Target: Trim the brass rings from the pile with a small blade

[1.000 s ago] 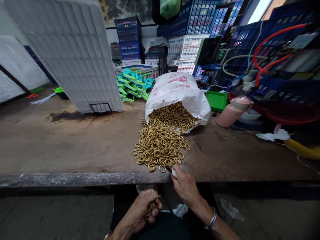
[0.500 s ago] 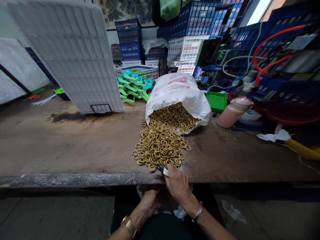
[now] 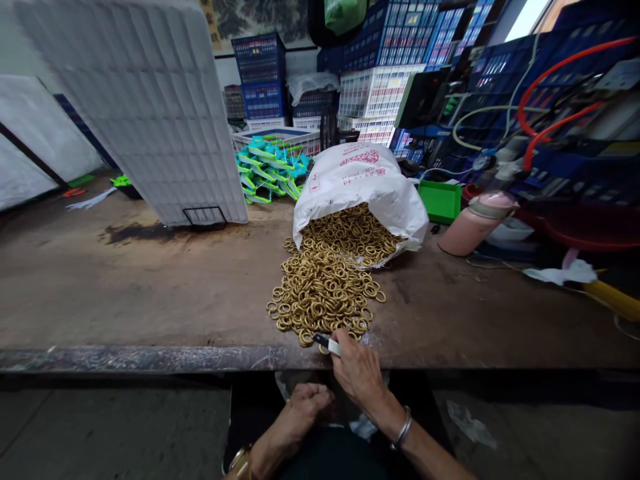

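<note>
Apparently at the gathering step, grasping a white-and-dark tool [image 3: 327,345] in the right hand [image 3: 357,367] at the near edge of the gold-coloured rings [image 3: 320,287], heaped on the tabletop [image 3: 150,287] before the open white sack [image 3: 350,177]. Holding the left hand [image 3: 304,411] low over the lap, too hidden to tell whether clenched or released. Probably calls next for drawing a few rings edgeward with the tool.
</note>
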`<state>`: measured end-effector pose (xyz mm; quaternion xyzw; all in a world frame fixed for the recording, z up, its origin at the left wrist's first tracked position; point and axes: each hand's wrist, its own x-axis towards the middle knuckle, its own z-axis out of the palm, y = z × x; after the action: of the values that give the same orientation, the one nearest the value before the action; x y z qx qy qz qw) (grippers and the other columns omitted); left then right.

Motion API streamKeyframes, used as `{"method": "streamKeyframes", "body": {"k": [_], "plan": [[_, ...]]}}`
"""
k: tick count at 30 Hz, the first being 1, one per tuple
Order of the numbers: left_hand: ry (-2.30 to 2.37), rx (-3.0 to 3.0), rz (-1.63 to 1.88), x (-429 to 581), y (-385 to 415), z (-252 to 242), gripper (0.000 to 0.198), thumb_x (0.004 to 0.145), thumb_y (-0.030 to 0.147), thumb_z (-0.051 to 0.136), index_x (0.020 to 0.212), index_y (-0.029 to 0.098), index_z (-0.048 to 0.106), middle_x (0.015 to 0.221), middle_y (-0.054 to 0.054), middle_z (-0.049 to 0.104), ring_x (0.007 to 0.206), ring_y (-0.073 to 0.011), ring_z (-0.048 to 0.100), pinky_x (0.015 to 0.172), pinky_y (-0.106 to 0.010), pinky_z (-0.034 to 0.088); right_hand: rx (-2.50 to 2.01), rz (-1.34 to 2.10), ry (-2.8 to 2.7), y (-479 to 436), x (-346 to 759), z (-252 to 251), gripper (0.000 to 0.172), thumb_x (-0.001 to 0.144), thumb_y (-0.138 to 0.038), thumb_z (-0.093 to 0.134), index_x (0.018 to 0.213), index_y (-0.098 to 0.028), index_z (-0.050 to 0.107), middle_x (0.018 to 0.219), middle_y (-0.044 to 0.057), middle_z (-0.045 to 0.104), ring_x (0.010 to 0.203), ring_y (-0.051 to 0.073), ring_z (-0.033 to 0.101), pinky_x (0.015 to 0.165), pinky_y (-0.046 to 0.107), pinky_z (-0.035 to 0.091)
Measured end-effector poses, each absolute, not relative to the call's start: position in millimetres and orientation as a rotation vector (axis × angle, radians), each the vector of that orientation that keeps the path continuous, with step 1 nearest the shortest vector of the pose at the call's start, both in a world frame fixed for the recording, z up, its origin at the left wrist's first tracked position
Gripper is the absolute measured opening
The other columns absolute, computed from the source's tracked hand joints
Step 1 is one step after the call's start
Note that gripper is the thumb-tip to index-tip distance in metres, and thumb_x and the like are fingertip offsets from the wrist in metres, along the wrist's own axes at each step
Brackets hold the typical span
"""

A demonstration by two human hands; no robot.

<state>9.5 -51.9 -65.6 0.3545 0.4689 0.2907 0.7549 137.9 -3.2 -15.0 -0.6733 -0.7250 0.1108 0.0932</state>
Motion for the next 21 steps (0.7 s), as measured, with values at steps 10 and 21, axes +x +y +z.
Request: {"method": "streamKeyframes", "body": {"k": [10, 21], "plan": [[1.107, 0.796, 0.823, -7, -45, -23, 0.03, 0.07, 0.042, 0.055, 0.065, 0.013, 0.054, 0.066, -0.002, 0.056, 0.054, -0.0101, 0.052, 0.047, -0.02, 0.04, -1.946, 0.426, -2.209, -2, 136, -9, 0.016, 0.078, -0.016, 0.042, 0.091, -0.022, 0.05, 0.079, 0.002, 0.065, 0.068, 0.016, 0.059, 0.054, 0.025, 0.023], [1.223, 0.817, 0.879, 14, -26, -2, 0.038, 0.072, 0.046, 0.052, 0.093, 0.014, 0.05, 0.058, 0.003, 0.052, 0.038, -0.0047, 0.041, 0.036, -0.016, 0.032, -1.532, 0.826, -1.973, -7, 152, -13, 0.01, 0.075, -0.018, 0.039, 0.083, -0.02, 0.044, 0.063, -0.002, 0.055, 0.057, 0.013, 0.053, 0.053, 0.021, 0.031]]}}
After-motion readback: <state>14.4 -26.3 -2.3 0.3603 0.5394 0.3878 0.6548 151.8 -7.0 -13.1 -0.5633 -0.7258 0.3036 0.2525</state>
